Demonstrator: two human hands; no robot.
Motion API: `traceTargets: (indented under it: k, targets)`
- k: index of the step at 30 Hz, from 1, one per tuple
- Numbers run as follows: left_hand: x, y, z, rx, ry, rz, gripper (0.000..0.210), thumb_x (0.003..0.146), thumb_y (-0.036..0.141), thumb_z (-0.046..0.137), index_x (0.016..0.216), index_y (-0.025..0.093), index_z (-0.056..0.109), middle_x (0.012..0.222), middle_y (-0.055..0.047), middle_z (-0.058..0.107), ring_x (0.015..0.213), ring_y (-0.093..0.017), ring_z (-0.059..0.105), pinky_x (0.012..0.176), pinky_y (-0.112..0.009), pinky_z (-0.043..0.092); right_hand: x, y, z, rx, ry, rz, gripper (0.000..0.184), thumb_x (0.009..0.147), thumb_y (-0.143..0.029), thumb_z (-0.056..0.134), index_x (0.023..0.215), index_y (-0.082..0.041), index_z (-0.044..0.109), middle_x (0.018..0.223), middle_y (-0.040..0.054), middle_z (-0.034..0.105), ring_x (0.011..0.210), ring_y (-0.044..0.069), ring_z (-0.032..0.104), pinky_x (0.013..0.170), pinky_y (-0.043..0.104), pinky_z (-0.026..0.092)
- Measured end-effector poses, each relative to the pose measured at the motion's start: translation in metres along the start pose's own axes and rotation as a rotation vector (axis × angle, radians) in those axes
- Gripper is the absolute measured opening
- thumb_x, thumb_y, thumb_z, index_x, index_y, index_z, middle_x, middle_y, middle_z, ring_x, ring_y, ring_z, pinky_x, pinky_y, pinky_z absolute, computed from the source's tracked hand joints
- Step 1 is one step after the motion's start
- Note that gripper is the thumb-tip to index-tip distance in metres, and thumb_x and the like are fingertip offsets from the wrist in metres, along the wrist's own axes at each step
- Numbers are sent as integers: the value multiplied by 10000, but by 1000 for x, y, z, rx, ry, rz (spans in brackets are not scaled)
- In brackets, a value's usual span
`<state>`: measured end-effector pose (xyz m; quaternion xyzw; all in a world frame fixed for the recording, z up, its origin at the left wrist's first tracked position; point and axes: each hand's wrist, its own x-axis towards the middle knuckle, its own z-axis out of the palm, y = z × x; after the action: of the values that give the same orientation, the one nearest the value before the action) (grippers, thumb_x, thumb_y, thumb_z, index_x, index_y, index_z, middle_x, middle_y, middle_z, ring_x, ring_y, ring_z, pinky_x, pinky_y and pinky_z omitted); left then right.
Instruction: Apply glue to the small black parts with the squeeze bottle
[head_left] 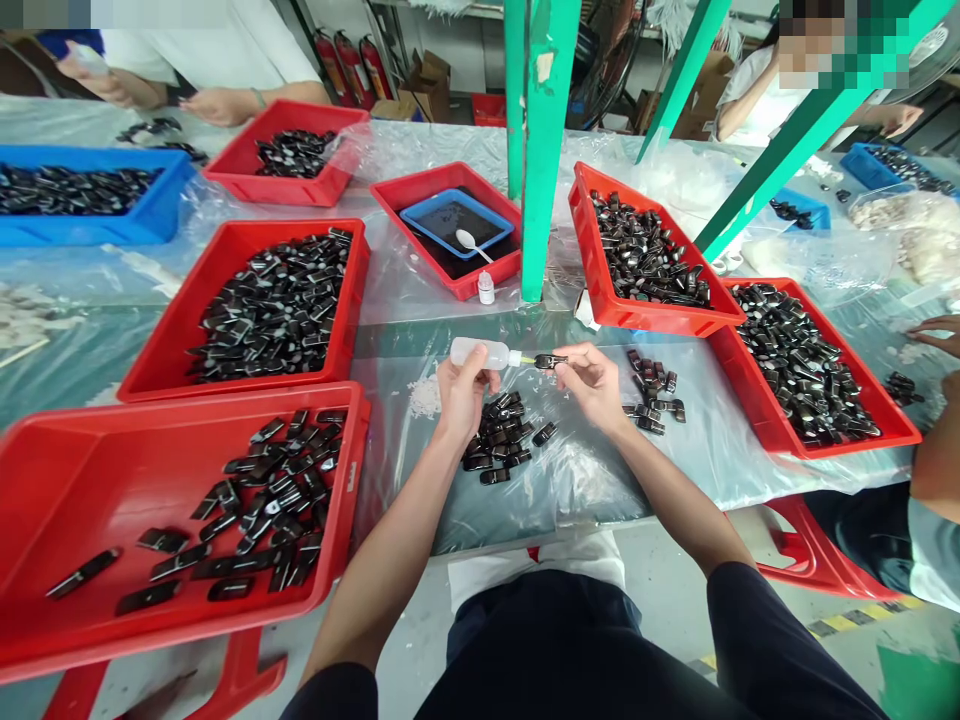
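Note:
My left hand (463, 392) is closed around a translucent white squeeze bottle (480, 353) lying sideways in the air. Its thin needle tip points right and meets, or nearly meets, a small glossy black part (550, 361). Between the thumb and fingers of my right hand (591, 380) that black part is pinched; its exact kind does not show. Below my hands a loose pile of similar black parts (499, 435) lies on the plastic-covered table. A smaller group of black parts (654, 390) lies to the right of my right hand.
Red bins of black parts stand left (356, 300) and right (817, 330). Behind my hands are a small dropper bottle (486, 290), a red bin (420, 255) holding a blue tray and white spoon (469, 240), and a green post (541, 200). Other people sit around the table.

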<state>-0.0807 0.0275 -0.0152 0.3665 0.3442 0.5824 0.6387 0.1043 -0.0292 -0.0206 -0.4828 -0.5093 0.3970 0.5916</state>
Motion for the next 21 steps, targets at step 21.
traceTargets:
  k: [21]
  targets:
    - [15, 13, -5, -216, 155, -122, 503, 824, 620, 835, 714, 192, 595, 515, 64, 497, 419, -48, 426, 437, -209, 327, 20, 28, 27, -356, -375, 48, 417, 910, -569, 731, 1062, -181, 749, 718, -3, 727, 595, 134, 566, 621, 282, 435]
